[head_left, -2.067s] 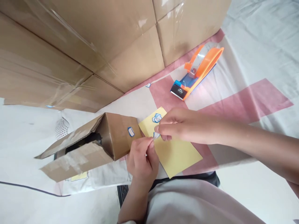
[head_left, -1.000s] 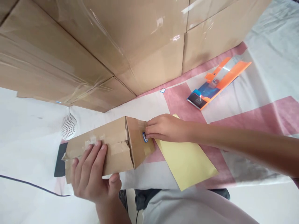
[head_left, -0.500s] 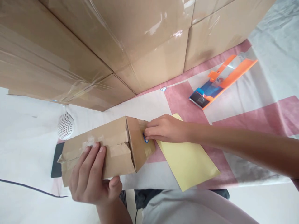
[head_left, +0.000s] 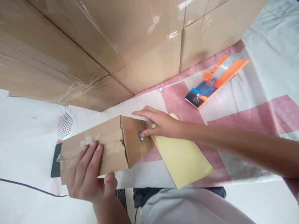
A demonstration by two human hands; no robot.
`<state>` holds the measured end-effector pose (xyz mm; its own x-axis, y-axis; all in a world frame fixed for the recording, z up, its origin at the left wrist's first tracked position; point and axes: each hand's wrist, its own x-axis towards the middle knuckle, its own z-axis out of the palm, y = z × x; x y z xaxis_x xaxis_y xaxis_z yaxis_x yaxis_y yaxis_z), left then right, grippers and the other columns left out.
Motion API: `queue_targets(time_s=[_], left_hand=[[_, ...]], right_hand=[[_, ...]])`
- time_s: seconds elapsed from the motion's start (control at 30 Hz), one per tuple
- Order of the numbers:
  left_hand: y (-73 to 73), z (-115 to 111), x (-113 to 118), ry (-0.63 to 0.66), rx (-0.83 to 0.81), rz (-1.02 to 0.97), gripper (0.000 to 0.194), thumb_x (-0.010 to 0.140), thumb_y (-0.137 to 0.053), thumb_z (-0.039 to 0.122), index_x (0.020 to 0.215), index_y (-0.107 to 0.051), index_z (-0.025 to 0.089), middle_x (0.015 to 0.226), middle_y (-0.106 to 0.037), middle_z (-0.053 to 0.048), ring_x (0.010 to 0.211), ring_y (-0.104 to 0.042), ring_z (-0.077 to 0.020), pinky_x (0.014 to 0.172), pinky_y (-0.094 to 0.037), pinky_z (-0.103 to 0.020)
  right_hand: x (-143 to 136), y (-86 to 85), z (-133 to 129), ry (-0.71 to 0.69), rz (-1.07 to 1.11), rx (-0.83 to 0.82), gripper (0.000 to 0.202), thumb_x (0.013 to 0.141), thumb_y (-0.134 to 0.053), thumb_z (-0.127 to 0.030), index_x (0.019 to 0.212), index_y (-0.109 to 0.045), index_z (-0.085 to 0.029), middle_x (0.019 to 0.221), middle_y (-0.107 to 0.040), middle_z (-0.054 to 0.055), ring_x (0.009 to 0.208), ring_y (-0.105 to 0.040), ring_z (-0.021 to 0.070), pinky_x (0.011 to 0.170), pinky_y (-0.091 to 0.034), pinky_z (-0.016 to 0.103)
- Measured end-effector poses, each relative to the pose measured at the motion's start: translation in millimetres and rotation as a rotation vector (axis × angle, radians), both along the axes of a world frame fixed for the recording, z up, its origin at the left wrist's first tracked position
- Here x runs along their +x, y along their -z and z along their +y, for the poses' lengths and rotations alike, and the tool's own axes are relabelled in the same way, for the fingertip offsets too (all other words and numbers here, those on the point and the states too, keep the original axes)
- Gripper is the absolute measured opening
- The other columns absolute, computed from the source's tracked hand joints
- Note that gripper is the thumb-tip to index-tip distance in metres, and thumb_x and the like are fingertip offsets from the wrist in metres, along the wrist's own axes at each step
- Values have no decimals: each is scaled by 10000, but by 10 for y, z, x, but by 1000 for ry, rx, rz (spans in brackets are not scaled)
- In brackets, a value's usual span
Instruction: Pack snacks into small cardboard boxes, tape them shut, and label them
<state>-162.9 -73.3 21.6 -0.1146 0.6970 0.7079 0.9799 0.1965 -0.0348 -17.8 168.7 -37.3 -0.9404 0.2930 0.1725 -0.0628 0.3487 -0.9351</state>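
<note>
A small cardboard box [head_left: 112,155] with taped, slightly torn flaps lies on the checked cloth [head_left: 149,174]. My left hand [head_left: 87,177] steadies it, fingers over the upper face and thumb by the near side. On the box's right end is a small blue-edged white sticker [head_left: 141,136]. The thumb of my right hand [head_left: 161,123] touches this sticker, while its other fingers stretch out apart above the end of the box. Beneath my right wrist lies a yellow sheet [head_left: 184,158], partly covered by the hand.
Large taped cardboard boxes [head_left: 140,46] form a wall behind. An orange and blue clear package [head_left: 215,82] lies at right. Another small blue-edged sticker [head_left: 160,89] is on the cloth. At left are a white perforated object [head_left: 65,127], a dark flat object [head_left: 55,161] and a black cable [head_left: 30,187].
My right hand's fingers have spread and lifted off the box end, uncovering the sticker; the thumb stays on it. My left hand keeps its hold. The whole view has shifted slightly.
</note>
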Motion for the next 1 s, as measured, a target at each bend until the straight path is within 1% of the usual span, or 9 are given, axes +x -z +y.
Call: queue_targets(time_s=[0.07, 0.17, 0.4, 0.47, 0.57, 0.63, 0.7, 0.8, 1.0], left_hand=[[-7, 5, -6, 5, -9, 3, 538, 1020, -412, 458, 1384, -690, 175, 1294, -739, -174, 1241, -688, -378, 1042, -548, -541], [-11, 8, -16, 31, -8, 0, 517, 1020, -431, 440, 1371, -697, 170, 1271, -747, -179, 1235, -693, -372, 1041, -550, -524], [-21, 0, 22, 55, 24, -82, 503, 1034, -439, 483, 1372, -694, 211, 1306, -739, -142, 1250, -680, -357, 1088, -520, -507], [-50, -11, 43, 48, 5, -105, 510, 1033, -442, 494, 1379, -683, 208, 1314, -734, -144, 1274, -665, -357, 1099, -507, -499], [-110, -57, 68, 21, -70, -119, 559, 1028, -458, 501, 1472, -590, 188, 1342, -720, -147, 1320, -641, -342, 1131, -479, -474], [-147, -103, 77, -6, -137, -132, 592, 1022, -483, 484, 1533, -509, 187, 1380, -702, -136, 1338, -632, -326, 1190, -417, -473], [-171, -144, 76, -19, -208, -149, 575, 1018, -503, 447, 1543, -488, 214, 1427, -675, -115, 1363, -615, -313, 1231, -359, -478], [-171, -171, 58, -1, -230, -138, 518, 1015, -523, 407, 1506, -530, 243, 1463, -651, -97, 1397, -583, -303, 1209, -381, -458], [-109, -144, 38, -38, -111, -87, 461, 978, -588, 444, 1379, -656, 226, 1315, -693, -142, 1161, -668, -311, 1009, -501, -423]], right_hand=[[-74, 56, 55, -106, 133, -50, 661, 881, -794, -424, 1478, -556, -269, 1500, -569, 106, 1345, -524, 263, 1056, -437, 366], [-132, 92, 83, -211, 171, -191, 552, 910, -765, -343, 1431, -608, -253, 1409, -662, 68, 1248, -599, 221, 1021, -456, 318], [-20, -15, 44, -140, 123, -226, 401, 933, -721, -335, 1310, -682, -202, 1270, -734, 74, 1125, -684, 203, 923, -527, 310], [52, -88, -6, -162, 92, -156, 568, 921, -734, -381, 1447, -588, -224, 1415, -656, 103, 1287, -624, 240, 1063, -502, 377], [118, -206, -170, -207, 19, -30, 1147, 777, -869, -455, 1676, -183, -266, 1690, -321, 167, 1565, -331, 316, 1261, -330, 497], [122, -261, -306, -178, -27, 10, 1478, 642, -951, -485, 1684, 74, -269, 1736, -137, 203, 1615, -186, 359, 1289, -270, 548], [125, -289, -397, -137, -59, 24, 1586, 586, -971, -521, 1667, 161, -267, 1733, -94, 214, 1622, -143, 378, 1294, -252, 571], [233, -296, -369, -71, -88, 50, 1381, 680, -909, -569, 1688, 0, -309, 1741, -132, 166, 1622, -165, 363, 1300, -242, 583], [921, -348, -11, 387, -56, 67, 670, 854, -769, -525, 1435, -549, -273, 1473, -596, 131, 1333, -602, 320, 1164, -461, 567]])
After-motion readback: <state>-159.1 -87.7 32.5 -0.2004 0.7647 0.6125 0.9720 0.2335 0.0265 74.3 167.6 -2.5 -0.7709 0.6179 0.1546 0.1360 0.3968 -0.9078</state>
